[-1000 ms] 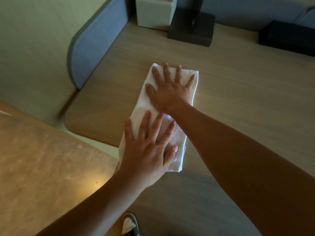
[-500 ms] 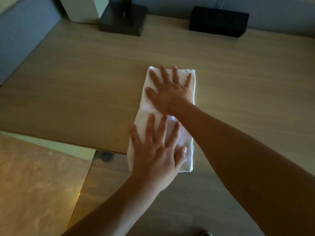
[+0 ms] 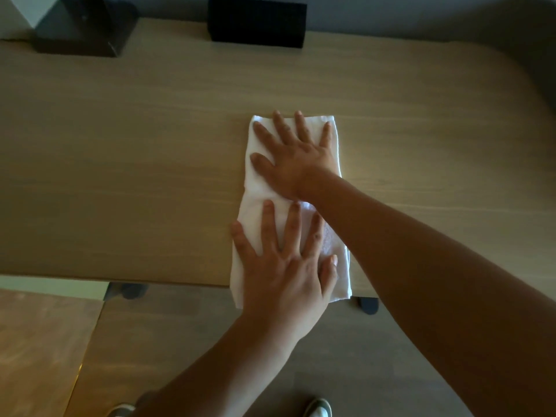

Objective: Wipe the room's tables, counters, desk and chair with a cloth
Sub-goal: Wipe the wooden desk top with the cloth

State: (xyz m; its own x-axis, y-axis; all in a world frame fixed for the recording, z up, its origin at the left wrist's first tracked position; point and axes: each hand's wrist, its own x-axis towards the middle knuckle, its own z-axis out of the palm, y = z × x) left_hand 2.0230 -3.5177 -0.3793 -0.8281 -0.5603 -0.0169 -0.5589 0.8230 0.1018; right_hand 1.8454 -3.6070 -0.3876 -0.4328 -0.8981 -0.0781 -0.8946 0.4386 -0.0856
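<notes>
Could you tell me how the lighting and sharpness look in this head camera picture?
Head view: dim overall; the white cloth is the brightest thing, with a pale sheen on the desk beside it; both the left hand and the right hand are fairly sharp; the black boxes at the back look soft; the desk's far edge bows from wide-angle distortion.

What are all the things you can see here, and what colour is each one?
cloth: 1, white, folded long, flat on the desk, near end hanging over the front edge
desk: 1, light wood, fills most of the view
box: 1, black, at the desk's back edge
block: 1, black, back left of the desk
shoes: 2, pale, on the floor at the bottom
left hand: 1, flat on the cloth's near end
right hand: 1, flat on the cloth's far end
</notes>
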